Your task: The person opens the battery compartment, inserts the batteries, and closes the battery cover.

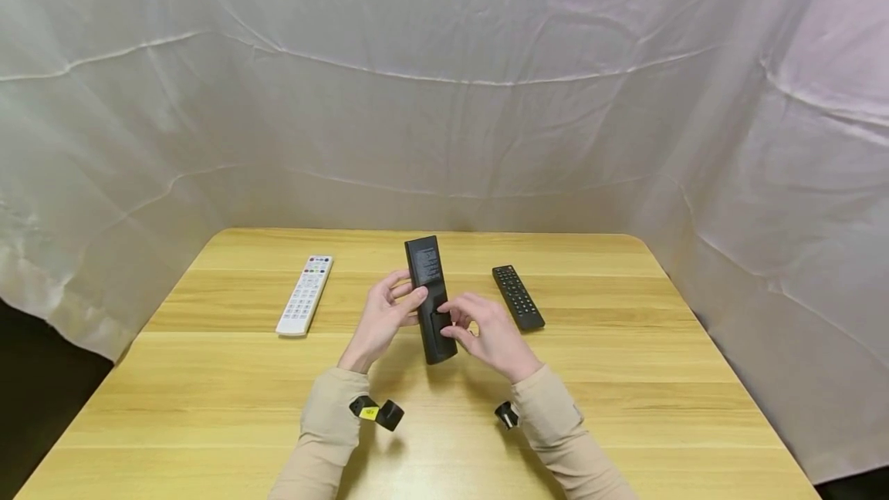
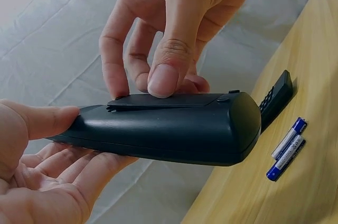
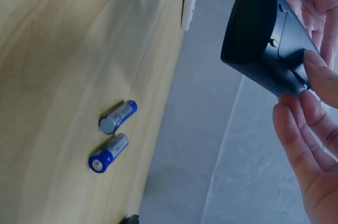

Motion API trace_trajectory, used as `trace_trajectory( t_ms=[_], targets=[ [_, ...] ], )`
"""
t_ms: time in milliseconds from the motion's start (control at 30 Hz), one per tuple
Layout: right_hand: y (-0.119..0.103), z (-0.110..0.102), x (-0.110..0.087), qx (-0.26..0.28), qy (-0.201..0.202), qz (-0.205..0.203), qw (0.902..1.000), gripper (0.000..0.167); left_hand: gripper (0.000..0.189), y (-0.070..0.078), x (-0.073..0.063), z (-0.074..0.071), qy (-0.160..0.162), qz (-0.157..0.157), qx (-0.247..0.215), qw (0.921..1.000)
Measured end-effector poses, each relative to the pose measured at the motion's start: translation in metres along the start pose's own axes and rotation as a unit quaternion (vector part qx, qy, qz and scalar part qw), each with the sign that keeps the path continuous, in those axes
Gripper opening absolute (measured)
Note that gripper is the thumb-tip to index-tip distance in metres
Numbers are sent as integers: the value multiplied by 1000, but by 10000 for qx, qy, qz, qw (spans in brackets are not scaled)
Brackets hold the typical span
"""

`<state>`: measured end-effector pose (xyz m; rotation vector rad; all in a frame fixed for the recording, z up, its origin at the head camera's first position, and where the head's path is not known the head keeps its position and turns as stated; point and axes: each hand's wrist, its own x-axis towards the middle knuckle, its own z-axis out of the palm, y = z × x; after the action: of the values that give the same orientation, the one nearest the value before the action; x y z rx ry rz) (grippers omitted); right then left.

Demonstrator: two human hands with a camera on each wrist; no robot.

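Observation:
A black remote control (image 1: 425, 268) is held up over the table with its back, bearing a printed label, towards me. My left hand (image 1: 380, 319) grips it from the left, thumb on the back and fingers beneath. The thumb and fingers of my right hand (image 1: 491, 332) pinch the battery cover (image 2: 174, 100) near its lower end. In the left wrist view the cover sits slightly proud of the casing at one end. Two blue and silver batteries, one (image 3: 120, 115) beside the other (image 3: 108, 154), lie on the table; the head view does not show them.
A white remote control (image 1: 304, 295) lies on the wooden table (image 1: 208, 392) at the left. A smaller black remote (image 1: 518, 298) lies button side up at the right. Pale cloth (image 1: 444, 137) hangs behind the table and along its sides.

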<state>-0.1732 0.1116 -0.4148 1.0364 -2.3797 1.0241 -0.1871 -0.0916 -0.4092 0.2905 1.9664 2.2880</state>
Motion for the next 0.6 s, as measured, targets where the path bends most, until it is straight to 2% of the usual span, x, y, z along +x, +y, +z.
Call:
trace_trajectory(
  t_ms=[200, 433, 600],
  targets=[
    [-7, 4, 0, -466, 191, -157, 9986, 23, 43, 0, -1, -1, 65, 11, 56, 10000],
    [-18, 13, 0, -992, 368, 216, 9942, 22, 42, -1, 0, 2, 141, 59, -40, 9999],
    [-21, 17, -1, -1081, 494, 383, 9922, 22, 42, -1, 1, 2, 190, 94, -62, 9998]
  ],
)
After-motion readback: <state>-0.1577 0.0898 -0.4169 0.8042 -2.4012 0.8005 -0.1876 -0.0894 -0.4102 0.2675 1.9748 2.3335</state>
